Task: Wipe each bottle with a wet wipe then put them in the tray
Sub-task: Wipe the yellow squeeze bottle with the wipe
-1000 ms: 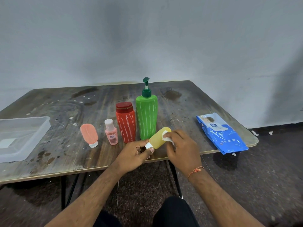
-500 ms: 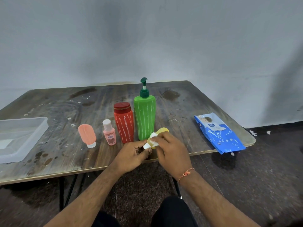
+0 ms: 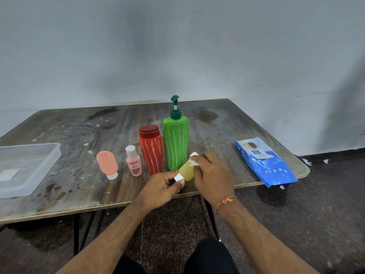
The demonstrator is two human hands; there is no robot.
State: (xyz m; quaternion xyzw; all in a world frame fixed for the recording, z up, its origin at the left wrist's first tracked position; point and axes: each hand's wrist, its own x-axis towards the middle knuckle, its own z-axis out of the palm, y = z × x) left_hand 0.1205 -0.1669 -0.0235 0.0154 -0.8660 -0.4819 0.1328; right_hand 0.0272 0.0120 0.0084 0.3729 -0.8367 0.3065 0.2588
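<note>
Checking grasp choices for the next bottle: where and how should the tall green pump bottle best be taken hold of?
Probably around the mid body of the green pump bottle, from the front right side. It stands upright with broad straight sides, the red bottle crowds its left, and the thin pump head looks a poor grip. The right hand, now holding the wipe, is nearest.

On the table (image 3: 227,119), four bottles are lined up: tube (image 3: 106,162), vial (image 3: 134,164), jar (image 3: 151,149), pump bottle (image 3: 175,138), left to right. A tray (image 3: 50,159) is set at the far left, a wipe pack (image 3: 264,162) at the right. A fifth bottle (image 3: 186,171) is held before the pump bottle.
</note>
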